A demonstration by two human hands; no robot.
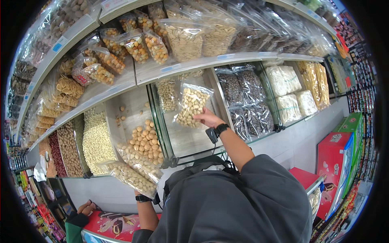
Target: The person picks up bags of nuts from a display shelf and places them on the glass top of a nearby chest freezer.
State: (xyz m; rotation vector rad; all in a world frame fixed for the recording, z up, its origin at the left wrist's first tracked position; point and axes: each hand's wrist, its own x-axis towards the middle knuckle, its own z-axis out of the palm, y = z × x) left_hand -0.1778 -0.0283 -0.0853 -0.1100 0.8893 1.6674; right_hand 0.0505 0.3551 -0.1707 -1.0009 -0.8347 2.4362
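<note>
My right hand (210, 118) grips the lower right edge of a clear zip bag of pale nuts (193, 103), which look like pistachios. It holds the bag over a wood-lined bin (190, 139); another bag of the same nuts (166, 94) sits at that bin's back left. On the left, two more clear bags of pale nuts (133, 178) lie overlapped and tilted across the bin's front edge, carried by my left hand. The bags hide that hand's fingers; only its wrist with a black strap shows below them. Loose walnuts (146, 141) fill part of the bin beside them.
Glass dividers (161, 121) part the bins. Left are cream kernels (97, 137) and brown nuts (69, 150); right are dark packs (245, 97) and white packs (283, 83). A shelf (170, 69) with bagged goods overhangs. Red chest freezers (334, 170) stand behind; another person's hand (86, 207) is lower left.
</note>
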